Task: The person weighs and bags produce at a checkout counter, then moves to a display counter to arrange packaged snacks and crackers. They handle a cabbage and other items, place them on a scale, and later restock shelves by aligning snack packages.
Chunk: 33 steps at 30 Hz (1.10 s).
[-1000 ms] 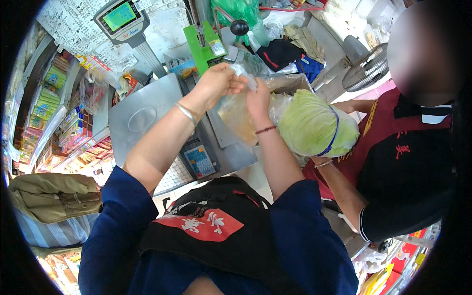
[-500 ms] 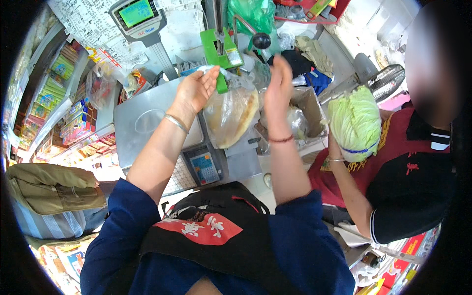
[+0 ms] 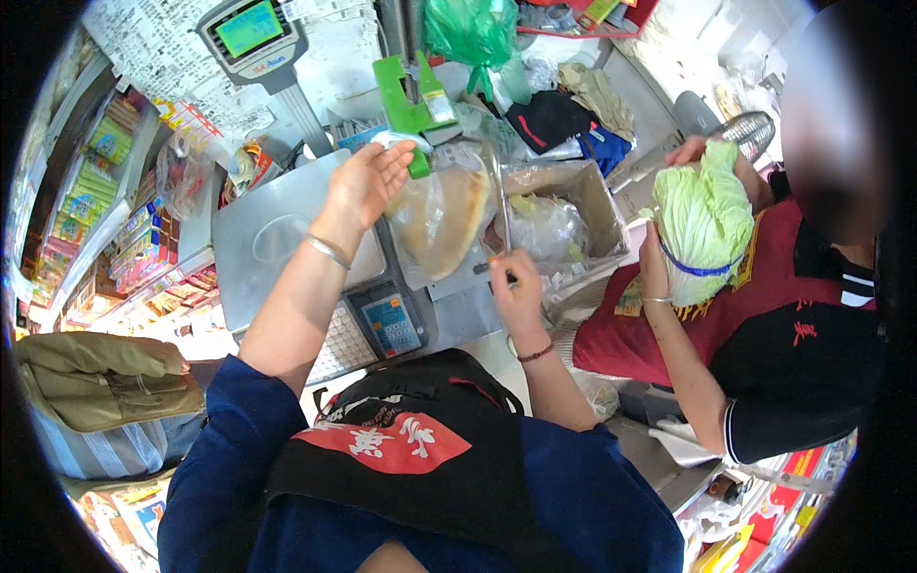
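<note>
A green lever press [image 3: 413, 95] stands behind the scale. Under it lies a clear plastic bag [image 3: 420, 229] holding a pale, rounded food with a browned edge; its kind is unclear. My left hand [image 3: 371, 183] pinches the whitish gathered end of the bag beside the press's green lower piece, other fingers loosely spread. To the right, my right hand [image 3: 519, 294] is closed around the black knob [image 3: 511, 279] of the press's metal lever, which now points down toward me. The fingers partly hide the knob.
A scale [image 3: 287, 224] with keypad and raised display [image 3: 250, 33] sits left. A carton [image 3: 611, 215] with bagged goods is right of the press. Another person, at right, holds a napa cabbage [image 3: 702, 224] with a blue band. Green bags [image 3: 473, 33] hang behind.
My right hand has come down toward me, and the lever knob has swung down from beside the press. My left hand stays by the press. The other person's second hand now shows behind the cabbage.
</note>
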Tool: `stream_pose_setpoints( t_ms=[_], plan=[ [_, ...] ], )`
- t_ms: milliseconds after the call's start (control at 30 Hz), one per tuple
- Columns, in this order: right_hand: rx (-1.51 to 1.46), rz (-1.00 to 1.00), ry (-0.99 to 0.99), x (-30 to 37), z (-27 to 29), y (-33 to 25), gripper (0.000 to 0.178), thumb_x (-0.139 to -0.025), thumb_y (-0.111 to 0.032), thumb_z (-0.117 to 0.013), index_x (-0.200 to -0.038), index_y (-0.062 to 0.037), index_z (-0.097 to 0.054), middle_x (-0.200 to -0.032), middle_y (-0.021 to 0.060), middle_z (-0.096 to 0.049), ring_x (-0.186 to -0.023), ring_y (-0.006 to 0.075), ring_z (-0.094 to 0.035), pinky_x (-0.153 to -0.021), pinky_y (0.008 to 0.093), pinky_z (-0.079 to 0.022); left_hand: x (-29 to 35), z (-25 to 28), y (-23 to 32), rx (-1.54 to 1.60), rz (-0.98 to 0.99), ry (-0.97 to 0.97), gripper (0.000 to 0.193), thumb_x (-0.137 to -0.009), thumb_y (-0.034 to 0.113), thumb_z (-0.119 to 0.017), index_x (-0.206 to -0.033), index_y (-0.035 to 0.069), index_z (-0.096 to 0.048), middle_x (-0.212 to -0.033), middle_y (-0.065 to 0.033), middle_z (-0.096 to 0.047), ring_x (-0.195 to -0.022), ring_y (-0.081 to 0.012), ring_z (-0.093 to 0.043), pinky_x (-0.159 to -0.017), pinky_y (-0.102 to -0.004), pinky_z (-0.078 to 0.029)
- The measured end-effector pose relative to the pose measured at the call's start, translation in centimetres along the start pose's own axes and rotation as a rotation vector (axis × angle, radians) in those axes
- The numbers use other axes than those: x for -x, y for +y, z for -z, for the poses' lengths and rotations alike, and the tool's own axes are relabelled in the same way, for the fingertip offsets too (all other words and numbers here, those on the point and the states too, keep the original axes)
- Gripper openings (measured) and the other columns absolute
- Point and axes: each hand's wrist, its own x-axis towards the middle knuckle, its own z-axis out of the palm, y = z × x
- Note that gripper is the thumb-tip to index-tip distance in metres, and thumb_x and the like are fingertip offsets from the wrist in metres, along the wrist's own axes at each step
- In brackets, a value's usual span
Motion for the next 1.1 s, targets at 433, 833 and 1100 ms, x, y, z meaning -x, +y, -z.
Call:
stream_pose_setpoints(
  t_ms=[433, 833, 1100],
  plan=[
    [-0.324, -0.292, -0.024, 5.0, 1.6, -1.5, 0.015, -0.097, -0.011, -0.060, -0.108, -0.0027, -0.064, -0.107, 0.0056, -0.063, -0.093, 0.0112, -0.059, -0.080, 0.0248, -0.047, -1.8, -8.8, -2.8, -1.309, -0.568, -0.339, 0.017, -0.102, 0.011, -0.051, -0.109, -0.002, -0.060, -0.100, -0.0057, -0.070, -0.096, -0.0124, -0.065, -0.087, -0.0271, -0.050],
    [-0.403, -0.531, -0.143, 9.6, 1.6, -1.4, 0.018, -0.100, -0.015, -0.057, -0.105, 0.0013, -0.064, -0.093, 0.0037, -0.066, -0.080, 0.0083, -0.060, -0.072, 0.0247, -0.049, 9.9, -2.4, 4.1, -0.111, -0.614, -0.318, 0.026, -0.104, 0.018, -0.048, -0.120, -0.001, -0.058, -0.112, -0.0157, -0.070, -0.108, -0.0266, -0.066, -0.104, -0.0437, -0.047],
    [-0.534, -0.680, -0.278, 8.8, -2.2, 0.8, 0.019, -0.100, -0.014, -0.057, -0.109, 0.0005, -0.065, -0.097, 0.0071, -0.070, -0.080, 0.0131, -0.066, -0.067, 0.0284, -0.054, 11.8, -2.6, 0.7, -0.283, -0.326, -0.465, 0.020, -0.104, 0.017, -0.050, -0.113, 0.002, -0.058, -0.099, -0.0088, -0.070, -0.098, -0.0210, -0.067, -0.102, -0.0432, -0.044]
  ],
)
